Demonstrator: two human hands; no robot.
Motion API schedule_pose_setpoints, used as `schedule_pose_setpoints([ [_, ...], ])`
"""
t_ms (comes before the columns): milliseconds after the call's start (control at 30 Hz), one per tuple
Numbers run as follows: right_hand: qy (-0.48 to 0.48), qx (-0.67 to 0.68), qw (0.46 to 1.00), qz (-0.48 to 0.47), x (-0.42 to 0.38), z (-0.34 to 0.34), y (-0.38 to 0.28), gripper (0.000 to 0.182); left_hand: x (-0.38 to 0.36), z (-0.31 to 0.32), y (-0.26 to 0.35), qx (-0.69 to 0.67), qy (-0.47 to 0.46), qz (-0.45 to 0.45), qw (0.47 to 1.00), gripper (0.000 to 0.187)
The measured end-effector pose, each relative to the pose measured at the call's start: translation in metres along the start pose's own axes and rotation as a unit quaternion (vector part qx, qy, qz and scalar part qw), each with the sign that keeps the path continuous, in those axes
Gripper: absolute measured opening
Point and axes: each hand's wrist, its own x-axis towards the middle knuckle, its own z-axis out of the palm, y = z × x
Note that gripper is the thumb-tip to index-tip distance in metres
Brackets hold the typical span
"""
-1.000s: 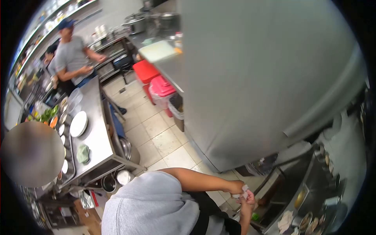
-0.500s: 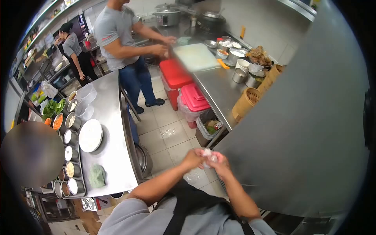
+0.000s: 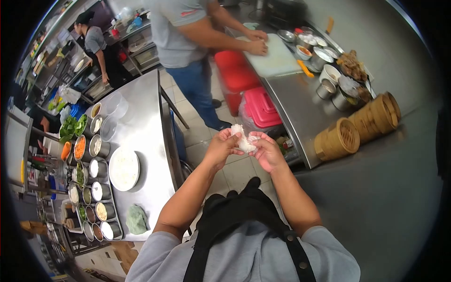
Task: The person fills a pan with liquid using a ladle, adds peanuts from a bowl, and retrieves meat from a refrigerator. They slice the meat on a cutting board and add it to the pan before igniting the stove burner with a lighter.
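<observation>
Both my hands are raised in front of my chest, over the tiled floor between two steel counters. A soft white, crumpled piece (image 3: 242, 141) is pinched between them; what it is I cannot make out. My left hand (image 3: 222, 146) grips its left side with thumb and fingers. On the right side, my right hand (image 3: 266, 151) holds its other end. On the left counter lie a white plate (image 3: 124, 168) with pale bits on it and a green cloth (image 3: 136, 219).
A co-worker (image 3: 188, 42) stands ahead, hands on a white cutting board (image 3: 275, 56). Another person (image 3: 96, 44) is at the far left. Bamboo steamers (image 3: 337, 139) sit on the right counter, a pink lidded bin (image 3: 262, 108) beside it. Metal food tubs (image 3: 99, 146) line the left counter.
My view has shifted, and I am nearer the counters. My hands hold the white piece higher in view. The co-worker's hands now rest on the cutting board.
</observation>
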Motion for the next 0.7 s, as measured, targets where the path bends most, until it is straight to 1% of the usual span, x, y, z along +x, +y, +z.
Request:
schedule_pose_setpoints([
  [133, -0.006, -0.032, 0.999, 0.040, 0.038, -0.003, -0.003, 0.032, 0.023, -0.014, 0.011, 0.018, 0.046, 0.018, 0.999, 0.020],
  [200, -0.060, -0.064, 0.993, 0.075, 0.053, -0.009, -0.006, 0.026, 0.034, -0.013, 0.021, 0.045, 0.062, 0.008, 0.997, 0.016],
  [267, -0.066, -0.045, 0.992, 0.098, 0.063, -0.007, -0.013, 0.027, 0.041, -0.009, 0.033, 0.070, 0.074, 0.022, 0.995, 0.017],
  [333, -0.041, 0.009, 0.992, 0.115, 0.074, -0.006, -0.019, 0.025, 0.048, -0.005, 0.043, 0.094, 0.089, 0.033, 0.991, 0.018],
  [400, -0.050, 0.027, 0.989, 0.139, 0.091, -0.019, -0.017, 0.024, 0.056, 0.000, 0.052, 0.129, 0.125, 0.089, 0.980, 0.021],
  [467, -0.061, 0.043, 0.984, 0.161, 0.107, -0.025, -0.019, 0.022, 0.065, 0.002, 0.058, 0.111, 0.147, 0.101, 0.978, 0.020],
  [567, -0.085, 0.038, 0.979, 0.181, 0.120, -0.028, -0.019, 0.020, 0.078, -0.003, 0.060, 0.073, 0.169, 0.145, 0.972, 0.017],
  [600, -0.081, 0.033, 0.979, 0.184, 0.124, -0.027, -0.020, 0.020, 0.079, -0.003, 0.060, 0.071, 0.176, 0.148, 0.970, 0.017],
  [667, -0.088, 0.026, 0.979, 0.184, 0.137, -0.023, -0.021, 0.019, 0.079, -0.003, 0.071, 0.004, 0.191, 0.128, 0.973, 0.014],
  [700, -0.067, -0.012, 0.983, 0.171, 0.140, -0.025, -0.017, 0.018, 0.079, -0.011, 0.069, 0.007, 0.191, 0.135, 0.972, 0.014],
])
